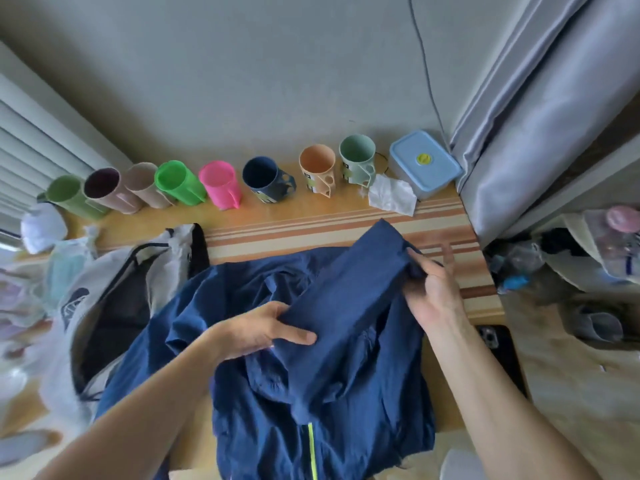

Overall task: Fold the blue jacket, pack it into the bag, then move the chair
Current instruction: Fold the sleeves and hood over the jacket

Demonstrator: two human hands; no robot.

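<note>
The blue jacket (277, 393) lies crumpled on the striped table (311, 226), its yellow-green zipper showing near the front edge. One sleeve is lifted across the jacket's middle. My left hand (263, 330) pinches the sleeve low down, and my right hand (433, 285) grips its upper end near the cuff. A grey and black bag (114, 296) lies open at the jacket's left, touching it. No chair can be made out.
Several coloured mugs (221, 183) stand in a row along the back wall. A blue-lidded box (424, 162) and a crumpled tissue (391, 195) sit back right. A dark phone (498, 348) lies at the right edge. Plastic bags clutter the left; a curtain (540, 116) hangs right.
</note>
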